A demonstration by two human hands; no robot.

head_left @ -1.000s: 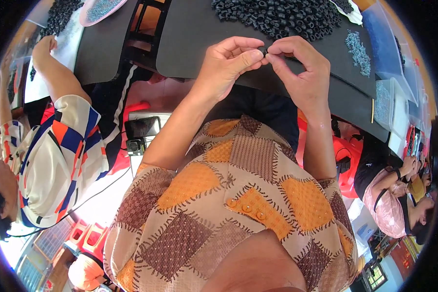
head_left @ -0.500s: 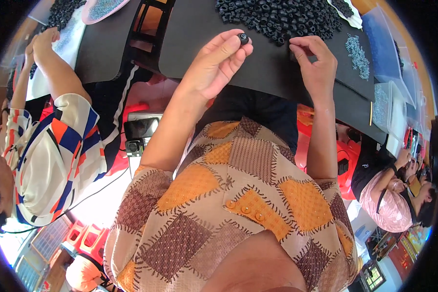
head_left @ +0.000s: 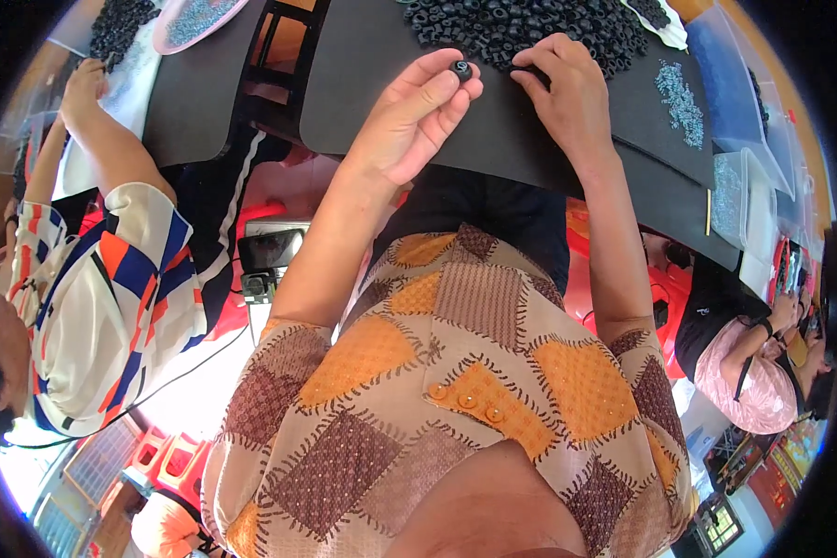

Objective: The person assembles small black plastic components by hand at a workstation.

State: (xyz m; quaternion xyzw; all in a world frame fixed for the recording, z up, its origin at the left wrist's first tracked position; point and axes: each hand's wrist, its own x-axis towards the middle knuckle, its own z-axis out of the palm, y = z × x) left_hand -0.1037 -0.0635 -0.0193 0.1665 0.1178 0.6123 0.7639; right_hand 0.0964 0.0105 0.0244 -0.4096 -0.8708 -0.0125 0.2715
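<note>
My left hand (head_left: 425,116) is raised over the near edge of the dark tabletop, palm up. Between its thumb and fingers it pinches a small round black plastic part (head_left: 461,70) with a lighter marking in its end. To the right, my right hand (head_left: 567,98) reaches to the near edge of a big pile of black plastic parts (head_left: 521,23). Its thumb and forefinger are curled in a pinch there; whatever lies between the tips is dark and too small to name.
A scatter of small bluish clear pieces (head_left: 681,104) lies right of the pile. Beyond it stand a clear plastic tub (head_left: 758,209) and a larger clear bin (head_left: 744,93). At left, a co-worker's hand (head_left: 86,88) works near a pink tray (head_left: 167,42). Another person (head_left: 744,372) sits at right.
My right hand has moved left and farther away, up to the pile's near edge. My left hand keeps its pinch on the black part, almost unmoved.
</note>
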